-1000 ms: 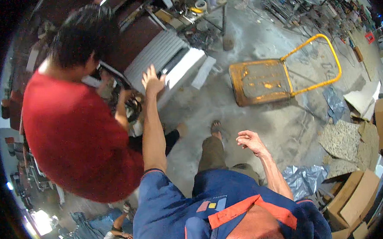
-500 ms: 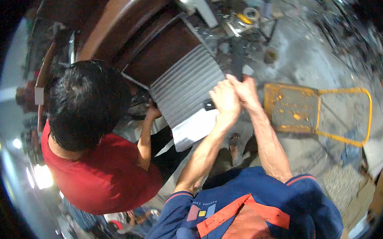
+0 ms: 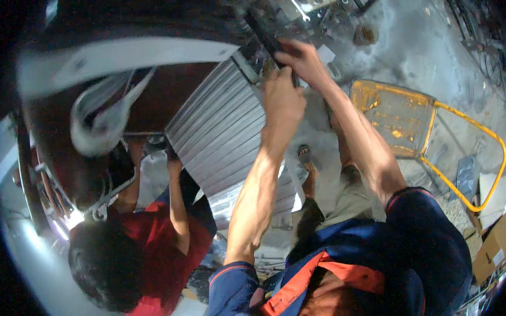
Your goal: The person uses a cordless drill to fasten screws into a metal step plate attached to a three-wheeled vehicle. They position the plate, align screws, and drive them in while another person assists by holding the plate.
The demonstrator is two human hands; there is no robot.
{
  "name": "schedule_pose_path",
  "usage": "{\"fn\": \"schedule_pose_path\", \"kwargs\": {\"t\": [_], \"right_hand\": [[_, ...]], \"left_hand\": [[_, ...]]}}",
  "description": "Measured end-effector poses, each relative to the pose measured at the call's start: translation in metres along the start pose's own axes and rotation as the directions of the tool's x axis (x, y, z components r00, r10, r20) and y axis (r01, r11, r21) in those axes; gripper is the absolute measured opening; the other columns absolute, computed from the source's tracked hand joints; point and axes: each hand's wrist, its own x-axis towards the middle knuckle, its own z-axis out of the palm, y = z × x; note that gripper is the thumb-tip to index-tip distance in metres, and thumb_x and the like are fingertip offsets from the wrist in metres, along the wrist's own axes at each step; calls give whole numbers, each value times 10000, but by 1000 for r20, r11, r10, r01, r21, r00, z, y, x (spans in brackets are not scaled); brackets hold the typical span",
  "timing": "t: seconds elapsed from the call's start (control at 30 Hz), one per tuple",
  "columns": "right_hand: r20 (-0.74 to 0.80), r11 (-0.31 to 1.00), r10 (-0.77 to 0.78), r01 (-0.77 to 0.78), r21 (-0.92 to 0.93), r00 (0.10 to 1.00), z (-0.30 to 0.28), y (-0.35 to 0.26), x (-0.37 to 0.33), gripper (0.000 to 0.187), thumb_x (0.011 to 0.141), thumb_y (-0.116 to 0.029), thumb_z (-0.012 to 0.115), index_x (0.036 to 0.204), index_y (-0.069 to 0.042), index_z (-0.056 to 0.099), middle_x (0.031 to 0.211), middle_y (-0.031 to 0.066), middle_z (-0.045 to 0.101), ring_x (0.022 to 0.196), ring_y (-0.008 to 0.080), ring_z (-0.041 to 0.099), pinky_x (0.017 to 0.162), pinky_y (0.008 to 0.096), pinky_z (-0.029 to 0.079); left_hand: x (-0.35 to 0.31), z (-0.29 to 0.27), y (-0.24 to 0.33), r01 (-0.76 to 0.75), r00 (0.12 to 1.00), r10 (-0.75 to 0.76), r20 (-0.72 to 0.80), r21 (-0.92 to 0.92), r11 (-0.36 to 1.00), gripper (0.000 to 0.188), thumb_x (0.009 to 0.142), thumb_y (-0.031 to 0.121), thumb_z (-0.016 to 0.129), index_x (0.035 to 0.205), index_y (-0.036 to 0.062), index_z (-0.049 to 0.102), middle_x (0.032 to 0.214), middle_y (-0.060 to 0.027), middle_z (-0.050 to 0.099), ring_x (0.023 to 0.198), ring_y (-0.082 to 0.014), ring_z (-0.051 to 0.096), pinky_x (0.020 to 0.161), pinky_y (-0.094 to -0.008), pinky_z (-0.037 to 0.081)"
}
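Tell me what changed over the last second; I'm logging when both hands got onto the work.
The right hand, open and low a second ago, rose to join the left hand at the top corner of the ribbed grey metal panel; both now close around a dark bar there. The person in the red shirt stays crouched beside the panel, and the yellow hand cart stays on the floor.

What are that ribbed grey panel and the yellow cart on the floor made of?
The ribbed panel looks like bare metal, probably aluminium: fine parallel fins with a dull silver sheen. The yellow cart seems painted steel: thin tube handle, worn, rust-stained deck.
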Motion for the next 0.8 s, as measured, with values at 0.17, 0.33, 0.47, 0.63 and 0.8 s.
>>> {"fn": "schedule_pose_path", "kwargs": {"t": [0.17, 0.33, 0.47, 0.63, 0.8], "right_hand": [[70, 921, 73, -94, 379, 995, 57, 22, 82, 418, 898, -213, 727, 1291, -93, 652, 1126, 73, 721, 1012, 124, 622, 901, 304, 500], [168, 818, -145, 23, 575, 975, 110, 24, 94, 411, 889, -178, 739, 1293, -169, 668, 1047, 25, 722, 922, 95, 595, 851, 283, 492], [229, 838, -173, 21, 545, 958, 106, 17, 85, 401, 927, -146, 697, 1323, -153, 641, 1151, 27, 697, 1018, 98, 589, 926, 266, 484], [-10, 839, -355, 323, 437, 935, 103, 17, 62, 391, 933, -145, 687, 1320, -127, 638, 1145, 26, 702, 994, 89, 581, 906, 266, 489], [156, 917, -141, 69, 394, 978, 100, 9, 69, 415, 902, -159, 721, 1308, -124, 646, 1119, 45, 719, 965, 92, 596, 879, 267, 498]], "left_hand": [[-3, -2, -41, -68, 915, 112, -387, 125, 990, 653, 698, 176, 840, 1231, -39, 529, 1269, -245, 510, 1202, -426, 465, 1018, -512, 373], [-1, 14, -78, 55, 904, 23, -427, 169, 984, 850, 653, 308, 893, 1304, -18, 453, 1387, -221, 405, 1278, -438, 380, 1057, -549, 307], [1, 22, -89, 115, 896, -10, -444, 210, 971, 833, 647, 368, 893, 1256, -6, 464, 1357, -209, 422, 1282, -431, 378, 1048, -551, 309], [10, 24, -87, 208, 888, -45, -458, 314, 926, 843, 606, 418, 901, 1204, 31, 449, 1307, -192, 431, 1250, -411, 387, 984, -570, 332], [17, 21, -83, 302, 874, -138, -466, 298, 906, 848, 566, 420, 912, 1171, 53, 445, 1233, -166, 445, 1202, -401, 398, 937, -565, 345]]}}
